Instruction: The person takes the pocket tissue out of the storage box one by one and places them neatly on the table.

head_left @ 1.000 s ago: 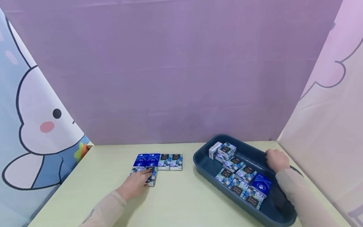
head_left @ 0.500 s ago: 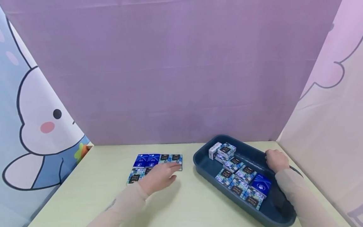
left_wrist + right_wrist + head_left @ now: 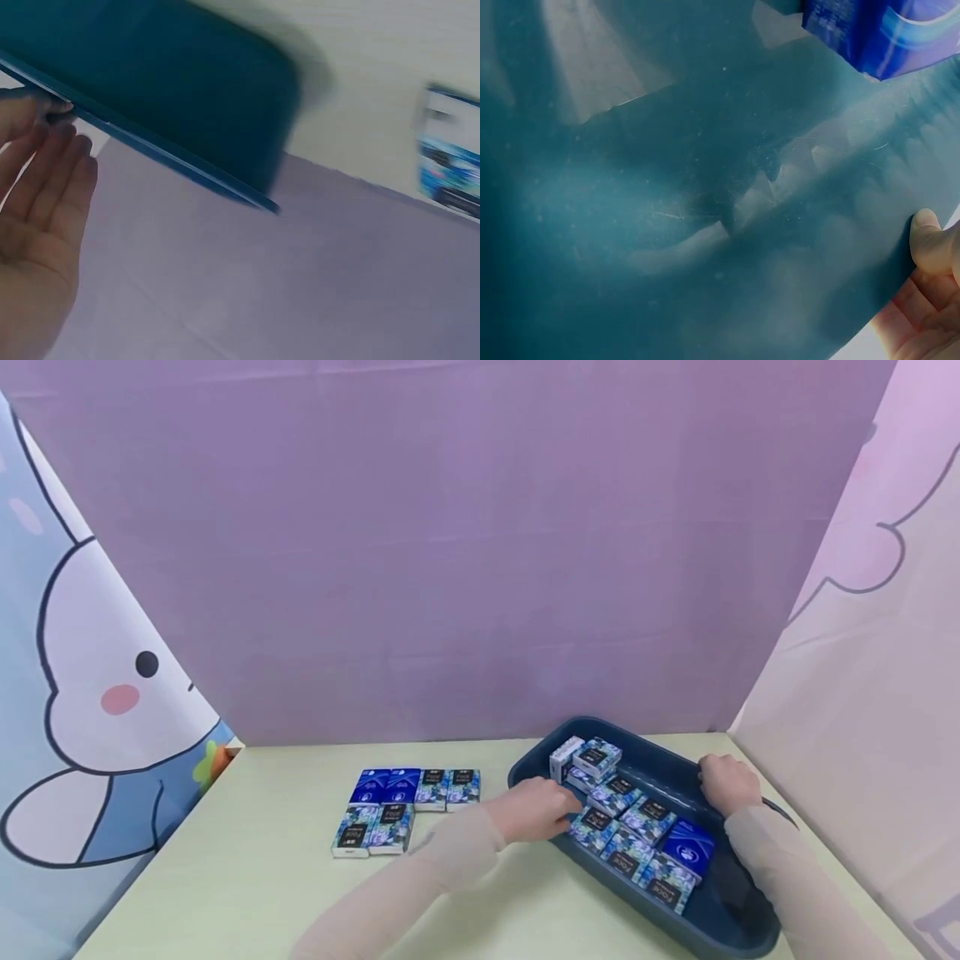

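My right hand [image 3: 729,783] grips the right rim of a dark blue plastic tray [image 3: 660,747]; in the right wrist view the thumb [image 3: 928,232] lies over the edge and the fingers are outside. Over the tray's left rim reaches my left hand [image 3: 534,810], with nothing in it and its fingers loosely bent near a floral tissue pack [image 3: 594,828]. Several more floral packs and a blue tissue pack [image 3: 687,848] lie in the tray. To the left, blue packs [image 3: 386,787] and floral packs [image 3: 390,828] lie flat on the table in two rows, side by side.
A pale table [image 3: 247,860] carries everything. Behind it stands a purple backdrop [image 3: 480,568], with a cartoon-printed sheet [image 3: 112,693] on the left and a light panel [image 3: 862,735] on the right. One white-sided pack [image 3: 566,758] stands on edge in the tray.
My left hand has let go of a floral pack in the front row and moved right, past the back row, to the tray. My right hand stays on the rim.
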Demonstrator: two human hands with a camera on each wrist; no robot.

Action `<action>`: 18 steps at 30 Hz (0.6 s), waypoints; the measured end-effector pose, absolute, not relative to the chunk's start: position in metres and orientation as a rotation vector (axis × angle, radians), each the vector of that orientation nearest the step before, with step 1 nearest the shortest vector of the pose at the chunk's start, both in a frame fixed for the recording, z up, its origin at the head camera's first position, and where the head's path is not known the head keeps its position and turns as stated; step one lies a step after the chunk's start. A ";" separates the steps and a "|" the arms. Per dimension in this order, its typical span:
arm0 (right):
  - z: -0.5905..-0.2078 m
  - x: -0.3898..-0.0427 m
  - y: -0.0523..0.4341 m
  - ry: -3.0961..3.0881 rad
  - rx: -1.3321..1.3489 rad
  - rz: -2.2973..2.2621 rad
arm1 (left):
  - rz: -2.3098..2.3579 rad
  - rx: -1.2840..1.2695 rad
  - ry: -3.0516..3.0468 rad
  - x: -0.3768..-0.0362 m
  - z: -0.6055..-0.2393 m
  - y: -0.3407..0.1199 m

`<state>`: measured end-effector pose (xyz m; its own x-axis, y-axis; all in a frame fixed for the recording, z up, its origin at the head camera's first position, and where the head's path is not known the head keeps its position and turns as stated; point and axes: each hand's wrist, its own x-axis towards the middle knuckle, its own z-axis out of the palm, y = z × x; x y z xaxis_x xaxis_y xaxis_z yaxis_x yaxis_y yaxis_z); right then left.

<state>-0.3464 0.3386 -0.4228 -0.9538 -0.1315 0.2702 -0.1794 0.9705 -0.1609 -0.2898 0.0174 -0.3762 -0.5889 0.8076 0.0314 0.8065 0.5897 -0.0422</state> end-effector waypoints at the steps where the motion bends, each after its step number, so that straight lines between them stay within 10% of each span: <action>1: -0.423 -0.346 0.339 -2.861 0.227 0.265 | 0.051 -1.413 -2.781 -0.292 -0.377 0.023; 18: -0.422 -0.346 0.336 -2.870 0.198 0.270 | 0.208 -1.255 -3.207 -0.314 -0.385 0.063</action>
<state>-0.3457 0.3361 -0.4223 -0.9591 -0.1104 0.2605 -0.1572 0.9735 -0.1659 -0.3142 0.0632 -0.3851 -0.6945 0.6420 -0.3249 0.6786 0.7345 0.0008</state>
